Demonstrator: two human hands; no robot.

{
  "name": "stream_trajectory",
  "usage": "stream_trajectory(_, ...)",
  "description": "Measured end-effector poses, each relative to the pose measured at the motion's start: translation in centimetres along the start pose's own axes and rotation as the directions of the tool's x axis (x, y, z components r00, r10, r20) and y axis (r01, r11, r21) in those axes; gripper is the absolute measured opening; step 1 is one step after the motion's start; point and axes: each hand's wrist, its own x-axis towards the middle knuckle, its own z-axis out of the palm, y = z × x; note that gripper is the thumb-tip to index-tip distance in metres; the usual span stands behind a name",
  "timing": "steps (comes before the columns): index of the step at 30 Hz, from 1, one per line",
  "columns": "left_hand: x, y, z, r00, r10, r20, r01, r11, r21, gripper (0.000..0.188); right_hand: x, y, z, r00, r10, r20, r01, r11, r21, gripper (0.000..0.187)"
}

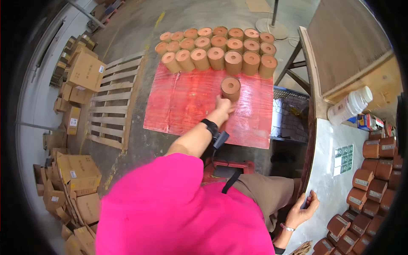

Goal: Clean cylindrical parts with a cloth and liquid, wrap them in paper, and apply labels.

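Stretched out ahead, my left hand is closed on the near side of a brown cardboard cylinder. The cylinder stands upright, its orange-brown top marked by a round hole in the middle. Beyond it, several similar cylinders form rows along the far part of a shiny red board. Down at the right, my right hand is by the edge of a grey tabletop, thumb and fingers pinched together. Something small and dark shows between them, too small to name.
On the tabletop lie a sheet of green labels, a white bottle and several stacked brown curved pieces. A wooden pallet and cardboard boxes occupy the left side. A blue crate sits between board and table.
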Motion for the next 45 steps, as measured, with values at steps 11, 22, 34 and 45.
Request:
stream_trajectory(11, -2.5, 3.5, 1.8, 0.634, 0.535, -0.558, -0.12, 0.781, 0.613, 0.085, -0.4, 1.5, 0.2, 1.0, -0.014, -0.027, 0.012, 0.997, -0.077, 0.026)
stream_trajectory(22, 2.7, 13.0, -19.6, 0.328, 0.495, -0.805, -0.123, 0.867, 0.483, 0.08, 1.6, -4.9, -0.5, 0.982, -0.174, -0.076, 0.136, 0.924, -0.358, 0.026)
stream_trajectory(34, 9.2, 20.3, -23.0, 0.85, 0.184, -0.494, -0.491, 0.619, -0.613, 0.096, 1.3, -6.0, -0.4, 0.995, -0.083, -0.055, 0.051, 0.896, -0.441, 0.026)
stream_trajectory(45, 9.1, 22.2, -21.8, 0.939, 0.238, -0.246, -0.332, 0.809, -0.485, 0.101, 0.5, -5.1, -0.4, 0.999, -0.011, -0.03, -0.001, 0.925, -0.381, 0.03)
